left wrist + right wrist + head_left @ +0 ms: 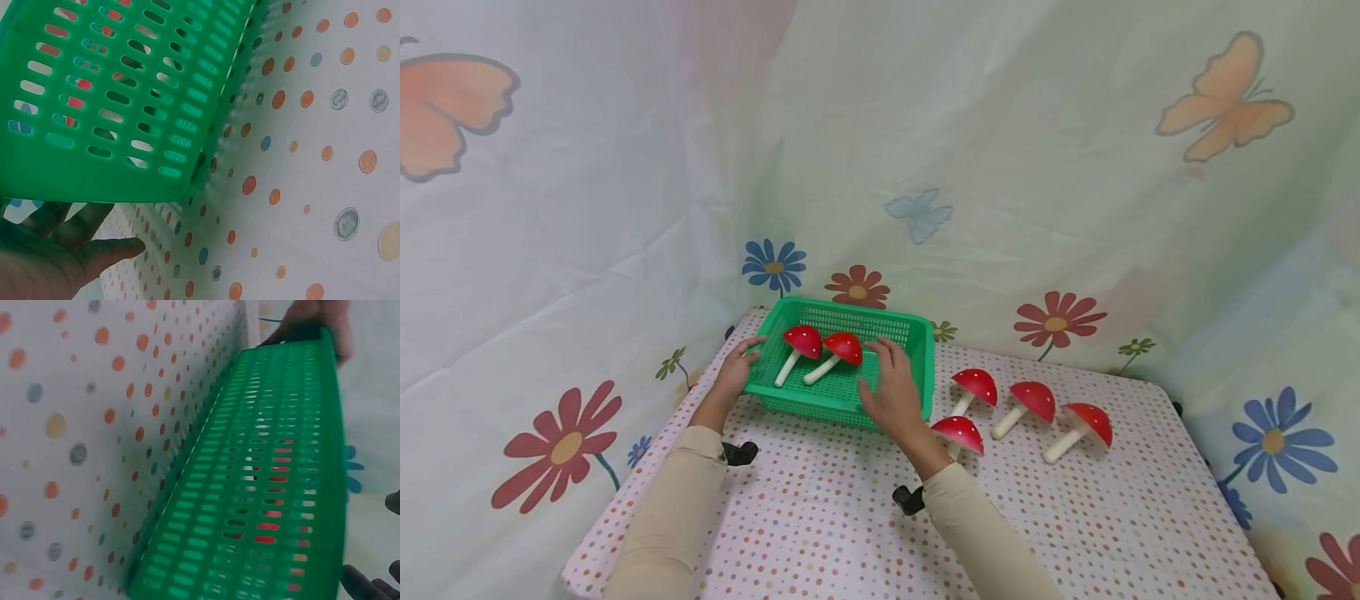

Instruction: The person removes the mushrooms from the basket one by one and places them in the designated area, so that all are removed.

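Note:
Two red-capped toy mushrooms with white dots and pale stems, a left one point(803, 340) and a right one point(844, 347), lie side by side in a green plastic basket point(820, 407). My left hand point(736, 372) is at the basket's left end, fingers by the rim. In the left wrist view that hand point(62, 256) has its thumb extended, away from the slotted wall point(119, 112); some fingertips are hidden behind it. Over the basket's right part is my right hand point(892, 390), fingers spread and slightly bent, holding nothing. Its fingertips point(369, 586) show at the right wrist view's edge.
Several more toy mushrooms point(1033, 402) lie on the dotted tablecloth point(820, 517) right of the basket. One point(959, 433) is partly hidden by my right wrist. A curtain with flowers and butterflies point(1000, 250) hangs behind and beside the table.

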Motion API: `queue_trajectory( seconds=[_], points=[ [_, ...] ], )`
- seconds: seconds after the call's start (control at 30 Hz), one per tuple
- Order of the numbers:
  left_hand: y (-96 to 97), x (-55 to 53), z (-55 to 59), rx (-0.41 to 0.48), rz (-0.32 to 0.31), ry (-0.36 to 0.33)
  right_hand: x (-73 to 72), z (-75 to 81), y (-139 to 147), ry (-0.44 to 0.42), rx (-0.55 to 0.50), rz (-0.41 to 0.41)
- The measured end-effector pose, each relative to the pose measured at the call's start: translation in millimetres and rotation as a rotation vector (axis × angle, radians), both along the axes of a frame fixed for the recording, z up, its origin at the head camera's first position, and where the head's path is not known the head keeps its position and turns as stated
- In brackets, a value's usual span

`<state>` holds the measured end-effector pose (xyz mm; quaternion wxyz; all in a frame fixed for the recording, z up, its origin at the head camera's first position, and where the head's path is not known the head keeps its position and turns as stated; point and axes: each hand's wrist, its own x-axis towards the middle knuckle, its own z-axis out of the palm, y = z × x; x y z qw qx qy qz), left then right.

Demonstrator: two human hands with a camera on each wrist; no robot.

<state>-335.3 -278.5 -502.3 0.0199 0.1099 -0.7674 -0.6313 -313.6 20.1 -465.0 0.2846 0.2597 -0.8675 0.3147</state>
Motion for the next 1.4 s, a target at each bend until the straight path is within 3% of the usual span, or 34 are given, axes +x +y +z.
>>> queue_trajectory(
  seconds=[0.27,0.43,0.63,0.8,0.97,1.13,1.4],
  points=[
    [-1.0,-1.4,-2.0,0.011,0.004,-0.022,-28.2,-10.4,-30,-0.129,0.04,-0.043],
    [-1.7,-3.6,-1.7,0.017,-0.004,-0.018,-37.5,-7.8,-44,-0.222,-0.041,-0.06],
    [0.0,-5.2,-0.4,0.01,-0.019,-0.008,-45.8,-5.8,-53,-0.41,-0.206,-0.033],
    [1.8,-4.1,1.8,0.011,-0.017,-0.002,-56.2,-6.7,-59,-0.511,-0.251,-0.049],
    [-1.6,-0.3,1.1,0.0,0.011,-0.02,-65.1,-12.2,-66,-0.566,-0.218,-0.057],
    [-1.5,0.2,0.9,0.01,-0.002,-0.011,-71.2,-21.0,-67,-0.619,-0.199,-0.079],
    [-0.2,-0.9,1.5,0.017,-0.001,-0.011,-77.9,-30.8,-66,-0.669,-0.016,-0.069]
  ],
)
